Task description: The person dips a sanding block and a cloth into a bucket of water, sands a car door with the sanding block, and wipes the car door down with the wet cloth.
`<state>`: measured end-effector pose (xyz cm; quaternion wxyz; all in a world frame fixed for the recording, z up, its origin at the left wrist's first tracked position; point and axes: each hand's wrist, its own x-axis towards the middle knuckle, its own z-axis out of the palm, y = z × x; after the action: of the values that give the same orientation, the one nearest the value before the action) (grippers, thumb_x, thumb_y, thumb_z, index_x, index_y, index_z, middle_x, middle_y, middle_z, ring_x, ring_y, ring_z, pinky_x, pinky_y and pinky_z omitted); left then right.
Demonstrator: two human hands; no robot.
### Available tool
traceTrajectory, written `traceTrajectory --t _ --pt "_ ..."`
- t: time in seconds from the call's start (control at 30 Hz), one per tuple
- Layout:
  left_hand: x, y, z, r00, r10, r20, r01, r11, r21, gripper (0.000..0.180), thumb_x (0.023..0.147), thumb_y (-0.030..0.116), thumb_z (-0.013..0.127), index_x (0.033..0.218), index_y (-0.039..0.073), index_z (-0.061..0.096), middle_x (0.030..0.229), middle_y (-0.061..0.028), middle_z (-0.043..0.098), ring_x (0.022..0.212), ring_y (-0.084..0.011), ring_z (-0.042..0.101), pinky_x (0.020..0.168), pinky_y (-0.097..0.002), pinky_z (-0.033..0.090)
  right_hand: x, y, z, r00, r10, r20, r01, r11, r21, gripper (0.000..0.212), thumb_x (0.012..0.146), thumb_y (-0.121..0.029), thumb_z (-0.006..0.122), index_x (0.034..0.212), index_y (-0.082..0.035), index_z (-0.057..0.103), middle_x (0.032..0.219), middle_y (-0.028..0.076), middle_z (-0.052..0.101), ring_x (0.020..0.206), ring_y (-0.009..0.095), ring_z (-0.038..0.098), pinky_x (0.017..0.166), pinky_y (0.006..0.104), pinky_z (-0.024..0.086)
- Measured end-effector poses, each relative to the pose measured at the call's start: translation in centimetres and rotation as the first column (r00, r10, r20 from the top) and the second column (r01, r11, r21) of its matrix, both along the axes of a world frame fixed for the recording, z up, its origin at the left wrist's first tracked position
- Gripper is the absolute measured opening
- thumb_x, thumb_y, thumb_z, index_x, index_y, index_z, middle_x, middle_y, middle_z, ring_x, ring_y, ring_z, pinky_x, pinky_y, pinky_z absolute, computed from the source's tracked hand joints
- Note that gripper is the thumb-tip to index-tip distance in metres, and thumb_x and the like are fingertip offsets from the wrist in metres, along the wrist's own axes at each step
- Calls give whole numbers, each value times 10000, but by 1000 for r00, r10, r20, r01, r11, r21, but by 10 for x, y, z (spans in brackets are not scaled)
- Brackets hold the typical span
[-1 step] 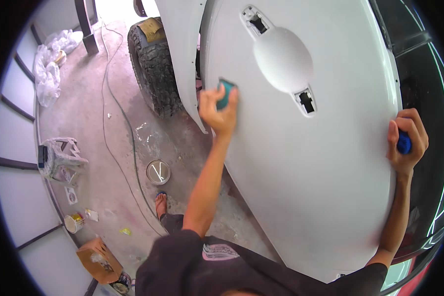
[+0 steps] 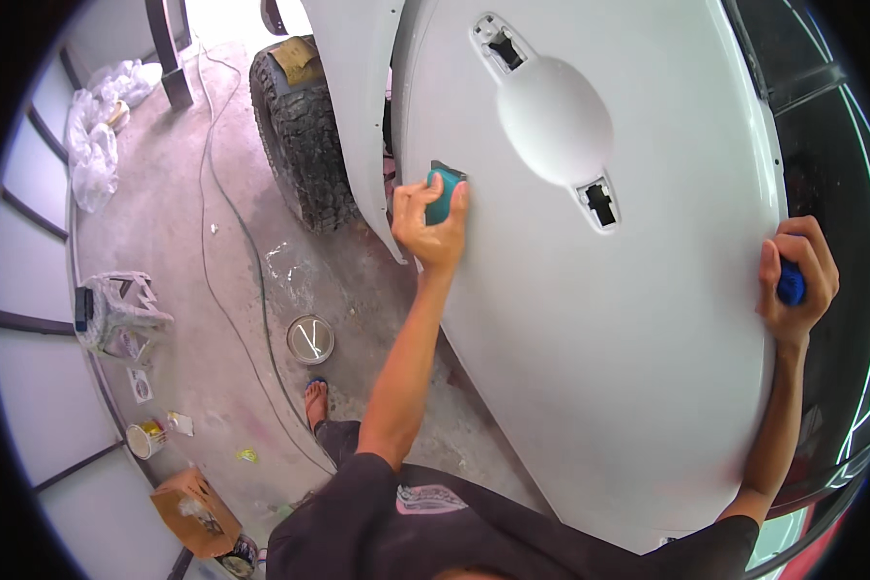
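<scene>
My left hand (image 2: 429,228) is closed around a teal sanding block (image 2: 443,198). A dark strip shows at the block's far end. The block rests against a pale grey car door (image 2: 590,348), close to its left edge. Toward the far end of the door is a rounded handle recess (image 2: 556,121) with a cut-out on either side. At the door's right edge my right hand (image 2: 800,275) grips a bunched blue cloth (image 2: 792,281), its fingers curled over the edge by the dark window.
A knobbly tyre (image 2: 304,135) stands beside a loose-edged grey fender (image 2: 358,106). On the floor are a round basin of water (image 2: 310,339), a trailing cable (image 2: 253,246), a stool (image 2: 121,309), a white tub (image 2: 145,440) and a cardboard box (image 2: 195,512).
The sanding block and my left hand have shifted slightly toward me, and the dark strip at the block's far end shows more. My right hand stays in place.
</scene>
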<state>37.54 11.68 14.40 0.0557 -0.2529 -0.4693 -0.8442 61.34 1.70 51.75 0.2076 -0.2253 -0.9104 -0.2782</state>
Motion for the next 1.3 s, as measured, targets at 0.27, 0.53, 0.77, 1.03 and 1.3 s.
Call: traceTrajectory --t 0.27,0.53,0.77,1.03,1.3 --pt "-40 31 13 999 -35 7 35 998 -61 245 865 212 836 911 -5 734 883 -75 686 751 -118 553 650 -300 437 -2 -3 3 1000 5 -7 -4 1000 13 112 763 25 701 728 0 599 740 102 572 599 184 533 554 272 407" --pt "-68 55 17 988 -139 71 146 985 -94 289 852 255 848 943 13 718 831 -94 625 772 -229 586 683 -346 456 -7 0 4 1000 18 4 -18 1000 7 127 769 23 714 737 23 590 727 124 563 594 196 523 543 283 394" --pt "-6 9 -9 985 21 -171 -10 998 63 238 894 220 800 932 15 685 912 -44 648 818 -136 582 681 -299 455 -2 3 1 999 -22 34 22 1000 0 119 748 27 706 728 18 588 727 119 561 593 197 526 546 279 399" --pt "-36 28 22 997 -57 -45 57 998 -2 305 824 254 871 857 29 668 810 -29 559 754 -164 509 668 -310 422 -4 1 5 1000 -15 14 15 1000 -5 120 737 25 710 722 5 593 726 112 559 592 187 526 545 277 397" --pt "-56 44 32 999 -48 22 48 998 -30 318 821 256 871 867 3 683 778 -26 568 728 -152 529 651 -322 431 -8 8 3 999 47 15 -47 999 -16 136 749 26 728 718 6 597 724 114 556 594 188 528 541 282 397"
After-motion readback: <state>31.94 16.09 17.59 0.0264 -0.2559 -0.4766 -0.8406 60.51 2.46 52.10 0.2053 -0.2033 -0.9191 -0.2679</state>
